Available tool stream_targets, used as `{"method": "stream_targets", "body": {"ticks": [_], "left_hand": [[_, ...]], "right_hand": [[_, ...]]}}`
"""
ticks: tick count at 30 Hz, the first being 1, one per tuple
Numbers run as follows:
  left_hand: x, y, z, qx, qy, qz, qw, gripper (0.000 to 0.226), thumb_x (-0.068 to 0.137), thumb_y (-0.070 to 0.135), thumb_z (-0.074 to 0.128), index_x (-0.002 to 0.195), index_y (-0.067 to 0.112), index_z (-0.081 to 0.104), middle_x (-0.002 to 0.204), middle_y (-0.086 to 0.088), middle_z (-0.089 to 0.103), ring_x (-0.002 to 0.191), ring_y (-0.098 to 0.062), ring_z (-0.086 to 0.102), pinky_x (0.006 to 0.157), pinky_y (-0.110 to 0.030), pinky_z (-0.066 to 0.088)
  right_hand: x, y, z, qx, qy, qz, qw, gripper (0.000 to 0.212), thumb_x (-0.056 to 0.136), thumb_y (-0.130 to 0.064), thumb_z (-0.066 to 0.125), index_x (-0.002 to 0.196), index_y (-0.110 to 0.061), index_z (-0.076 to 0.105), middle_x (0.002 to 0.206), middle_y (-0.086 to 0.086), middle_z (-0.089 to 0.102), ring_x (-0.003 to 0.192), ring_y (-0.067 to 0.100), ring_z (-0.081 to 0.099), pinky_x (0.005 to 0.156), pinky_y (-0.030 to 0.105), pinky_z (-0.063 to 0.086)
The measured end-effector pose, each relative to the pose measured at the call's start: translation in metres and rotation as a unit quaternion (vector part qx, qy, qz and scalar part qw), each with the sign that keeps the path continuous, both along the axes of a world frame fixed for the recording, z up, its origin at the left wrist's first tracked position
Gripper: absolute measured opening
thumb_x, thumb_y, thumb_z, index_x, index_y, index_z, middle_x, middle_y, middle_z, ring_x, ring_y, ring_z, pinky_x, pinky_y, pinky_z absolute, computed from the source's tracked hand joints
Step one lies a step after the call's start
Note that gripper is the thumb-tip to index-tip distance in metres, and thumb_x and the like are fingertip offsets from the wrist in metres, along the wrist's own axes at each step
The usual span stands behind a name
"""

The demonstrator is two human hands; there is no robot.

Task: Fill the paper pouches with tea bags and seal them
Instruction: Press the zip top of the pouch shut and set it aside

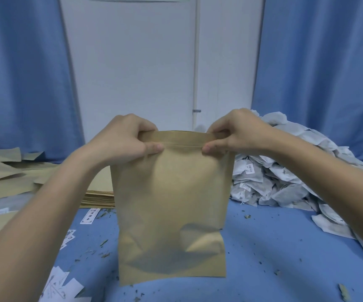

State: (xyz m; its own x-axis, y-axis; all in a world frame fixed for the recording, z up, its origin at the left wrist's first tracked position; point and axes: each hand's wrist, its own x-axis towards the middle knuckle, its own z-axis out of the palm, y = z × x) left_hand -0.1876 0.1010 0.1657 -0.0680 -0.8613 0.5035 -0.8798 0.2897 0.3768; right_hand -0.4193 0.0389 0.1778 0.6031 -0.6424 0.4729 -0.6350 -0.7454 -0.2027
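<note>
My left hand point(126, 138) and right hand point(239, 134) pinch top corners of upright paper pouch point(172, 203) on tabletop point(274, 247). Light, crinkly, bulging; fingers curled tight along seal strip.

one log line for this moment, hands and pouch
left hand: pinches pouch top | right hand: pinches pouch top | paper pouch: upright on table | tea bags: piled right
</note>
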Motion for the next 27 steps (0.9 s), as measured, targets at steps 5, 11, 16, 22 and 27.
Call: {"method": "stream_targets", "body": {"ticks": [5,11,16,22,27], "left_hand": [[-0.003,0.001,-0.003,-0.016,-0.006,0.007,1.0,0.021,0.08,0.029,0.071,0.064,0.022,0.061,0.06,0.007,0.056,0.062,-0.008,0.049,0.047,-0.014,0.031],[-0.003,0.003,-0.005,-0.028,-0.003,0.009,1.0,0.026,0.081,0.028,0.071,0.06,0.022,0.057,0.056,0.006,0.051,0.059,-0.006,0.045,0.048,-0.015,0.03],[-0.004,0.003,-0.006,-0.04,-0.01,0.006,0.999,0.019,0.081,0.029,0.071,0.069,0.015,0.063,0.064,-0.002,0.058,0.062,-0.01,0.047,0.049,-0.017,0.031],[-0.002,0.004,-0.005,-0.03,-0.018,0.006,0.999,0.017,0.081,0.031,0.07,0.07,0.021,0.063,0.066,0.004,0.057,0.066,-0.009,0.049,0.05,-0.016,0.031],[-0.004,0.005,-0.005,-0.028,-0.028,0.004,0.999,0.024,0.081,0.032,0.071,0.064,0.022,0.058,0.061,0.004,0.052,0.062,-0.008,0.046,0.048,-0.016,0.029]], "right_hand": [[0.017,0.003,0.0,-0.013,0.006,0.021,1.0,0.027,0.072,-0.04,0.076,0.075,-0.014,0.071,0.051,-0.004,0.046,0.053,0.004,0.039,0.05,0.013,0.033],[0.023,0.003,0.002,-0.004,0.05,0.021,0.999,0.037,0.077,-0.044,0.07,0.083,-0.008,0.069,0.068,0.012,0.058,0.063,0.013,0.043,0.051,0.017,0.031],[0.033,0.001,0.004,0.009,0.02,0.014,1.0,0.029,0.067,-0.042,0.08,0.057,-0.019,0.065,0.045,-0.008,0.04,0.051,0.005,0.037,0.041,0.015,0.027],[0.032,0.0,0.012,0.089,0.032,0.048,0.994,0.014,0.066,-0.049,0.076,0.073,-0.037,0.073,0.066,-0.017,0.067,0.061,-0.008,0.055,0.053,0.006,0.039],[0.042,-0.001,0.01,0.021,0.01,0.022,0.999,0.01,0.077,-0.035,0.074,0.078,-0.026,0.074,0.065,-0.013,0.066,0.065,-0.001,0.056,0.053,0.006,0.037]]}}
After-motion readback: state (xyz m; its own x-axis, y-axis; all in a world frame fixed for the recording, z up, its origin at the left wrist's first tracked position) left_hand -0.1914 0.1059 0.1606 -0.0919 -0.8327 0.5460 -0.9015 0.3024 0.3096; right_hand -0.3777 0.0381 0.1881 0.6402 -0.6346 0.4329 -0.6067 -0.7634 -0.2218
